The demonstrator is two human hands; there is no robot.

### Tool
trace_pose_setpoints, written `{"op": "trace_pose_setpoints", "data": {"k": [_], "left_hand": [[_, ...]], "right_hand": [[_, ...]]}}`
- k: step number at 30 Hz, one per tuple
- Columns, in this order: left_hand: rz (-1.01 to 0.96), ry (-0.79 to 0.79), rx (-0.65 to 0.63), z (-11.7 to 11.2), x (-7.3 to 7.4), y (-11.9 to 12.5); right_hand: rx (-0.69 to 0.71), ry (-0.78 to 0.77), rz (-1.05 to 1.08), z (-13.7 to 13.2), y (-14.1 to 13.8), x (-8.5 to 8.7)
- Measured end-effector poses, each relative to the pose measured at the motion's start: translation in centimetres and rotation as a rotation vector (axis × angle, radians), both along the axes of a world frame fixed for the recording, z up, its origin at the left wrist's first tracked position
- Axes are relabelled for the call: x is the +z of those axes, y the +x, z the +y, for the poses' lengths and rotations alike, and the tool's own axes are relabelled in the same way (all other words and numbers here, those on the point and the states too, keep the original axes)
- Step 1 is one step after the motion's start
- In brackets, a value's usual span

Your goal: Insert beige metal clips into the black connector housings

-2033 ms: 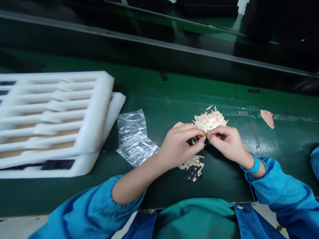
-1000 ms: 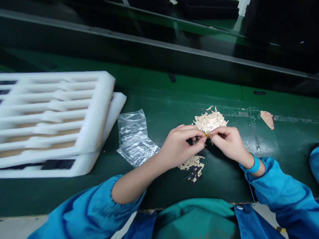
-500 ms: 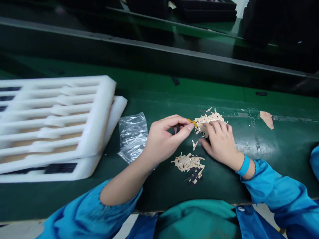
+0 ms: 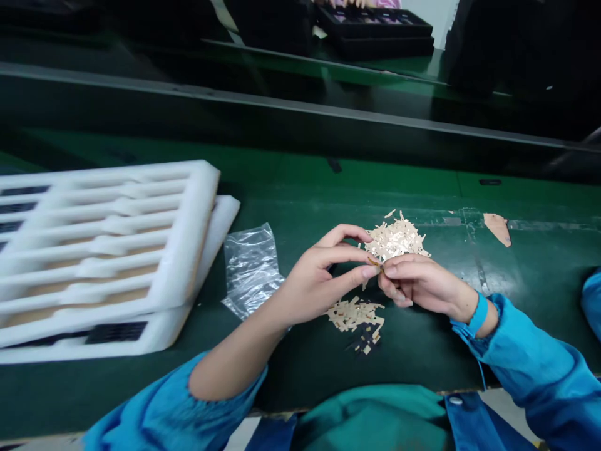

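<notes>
My left hand [image 4: 323, 272] pinches a small amber flexible strip [image 4: 374, 262] between thumb and finger. My right hand [image 4: 425, 285] meets it there, thumb and fingertips closed at the strip's other end. Just beyond the fingers lies a heap of small cream-coloured pieces [image 4: 397, 238]. Closer to me, under the hands, is a smaller pile of similar pieces [image 4: 352, 313], with tiny dark and pale bits [image 4: 369, 338] at its near side. Something dark is partly hidden in my left palm.
Left of my hands lies a clear plastic bag [image 4: 251, 263]. Farther left are stacked white foam trays [image 4: 200, 207] with slots. A torn brown scrap [image 4: 498, 228] and small black pieces [image 4: 491, 182] lie on the green table. Another person's blue sleeve [image 4: 592, 300] shows at the right edge.
My right hand has left the larger heap and come toward me to the amber strip, closing at its end. My left hand has shifted slightly, still pinching the strip.
</notes>
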State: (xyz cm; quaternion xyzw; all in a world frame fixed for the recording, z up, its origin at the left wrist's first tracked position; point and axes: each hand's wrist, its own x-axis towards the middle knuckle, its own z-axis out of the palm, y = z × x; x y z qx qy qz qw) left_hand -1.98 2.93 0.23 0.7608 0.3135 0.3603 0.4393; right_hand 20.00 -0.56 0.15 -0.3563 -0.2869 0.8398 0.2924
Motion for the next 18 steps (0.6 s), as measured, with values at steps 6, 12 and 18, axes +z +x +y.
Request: {"op": "trace_pose_setpoints", "data": {"k": [6,12,18], "left_hand": [[-0.025,-0.094,0.063,0.4,0.0,0.0],[-0.116,-0.274,0.084,0.2,-0.3,0.9],[-0.144,-0.292,0.225,-0.8,-0.4,1.9]], "right_hand": [[-0.145,0.226,-0.140,-0.2,0.1,0.1],[-0.323,0.441,-0.363,-0.6,-0.5,0.2],[-0.345,0.527,-0.452,-0.9,-0.9,-0.5]]}}
